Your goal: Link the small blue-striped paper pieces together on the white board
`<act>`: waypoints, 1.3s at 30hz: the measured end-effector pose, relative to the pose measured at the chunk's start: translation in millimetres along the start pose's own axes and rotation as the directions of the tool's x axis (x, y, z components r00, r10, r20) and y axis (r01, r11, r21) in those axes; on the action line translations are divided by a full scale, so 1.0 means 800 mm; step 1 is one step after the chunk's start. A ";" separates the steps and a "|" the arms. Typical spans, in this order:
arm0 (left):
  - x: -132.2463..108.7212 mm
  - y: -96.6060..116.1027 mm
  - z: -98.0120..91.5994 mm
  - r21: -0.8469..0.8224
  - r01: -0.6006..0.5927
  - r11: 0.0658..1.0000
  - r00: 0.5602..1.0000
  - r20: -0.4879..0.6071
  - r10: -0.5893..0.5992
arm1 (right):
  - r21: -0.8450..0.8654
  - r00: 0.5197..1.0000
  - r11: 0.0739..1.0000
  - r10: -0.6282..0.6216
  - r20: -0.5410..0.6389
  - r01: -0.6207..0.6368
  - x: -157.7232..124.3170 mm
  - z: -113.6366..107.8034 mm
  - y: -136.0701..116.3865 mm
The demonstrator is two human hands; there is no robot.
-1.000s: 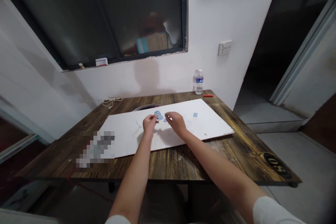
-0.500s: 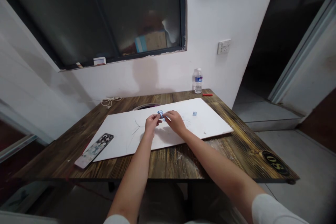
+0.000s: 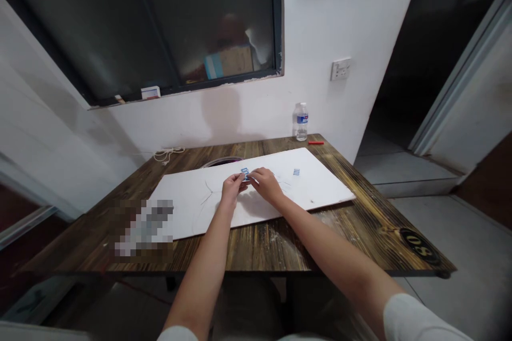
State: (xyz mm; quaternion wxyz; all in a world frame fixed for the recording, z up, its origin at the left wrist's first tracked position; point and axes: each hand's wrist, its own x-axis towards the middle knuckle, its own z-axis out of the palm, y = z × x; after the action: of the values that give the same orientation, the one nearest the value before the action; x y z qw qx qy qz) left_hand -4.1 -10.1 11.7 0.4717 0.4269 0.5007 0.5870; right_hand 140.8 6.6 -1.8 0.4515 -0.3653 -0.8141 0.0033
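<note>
Fingers (image 3: 239,176) of both hands drawn in at the small blue piece (image 3: 244,171)

Your left hand (image 3: 230,190) has its thumb and fingers pinched shut on the blue piece, out over the middle of the white board (image 3: 326,184). Your right hand (image 3: 267,184) is bent in from the other side, its fingertips nearly together at the piece's near edge; whether they grip it or only touch it, you cannot tell from this view, since the fingers cover the contact.

With something so small and slim-barred, let the left pinch be the steady one and make the fine adjustments with the right. Keep the pressure light and squared to the piece, as thin bars like these would probably bend or slip under a sideways squeeze. Spread your fingertips toward its edges so that you can see where they meet it. Staying low over the board seems wise: anything dropped would land on white and show up.

Another blue piece (image 3: 296,172) lies on the board to the right, well apart from your hands, so your right wrist has room to turn.
</note>
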 end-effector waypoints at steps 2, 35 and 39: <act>0.001 -0.001 0.001 0.001 -0.003 1.000 1.000 -0.020 0.003 | 0.003 1.000 1.000 -0.009 0.017 0.009 0.001 -0.002 -0.001; 0.007 -0.001 -0.012 0.058 0.029 0.998 0.980 -0.200 -0.017 | -0.386 0.493 0.467 0.869 0.034 -0.796 -0.037 -0.088 0.146; 0.008 -0.001 -0.011 0.056 0.034 0.998 0.978 -0.207 -0.022 | -0.328 0.498 0.468 0.867 -0.010 -0.821 -0.044 -0.078 0.154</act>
State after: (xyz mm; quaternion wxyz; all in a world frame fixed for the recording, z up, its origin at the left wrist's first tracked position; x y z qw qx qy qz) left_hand -13.9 -5.4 9.9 0.4125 0.3703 0.5702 0.6064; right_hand 271.1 55.3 -32.0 0.2658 -0.7802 -0.5498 0.1357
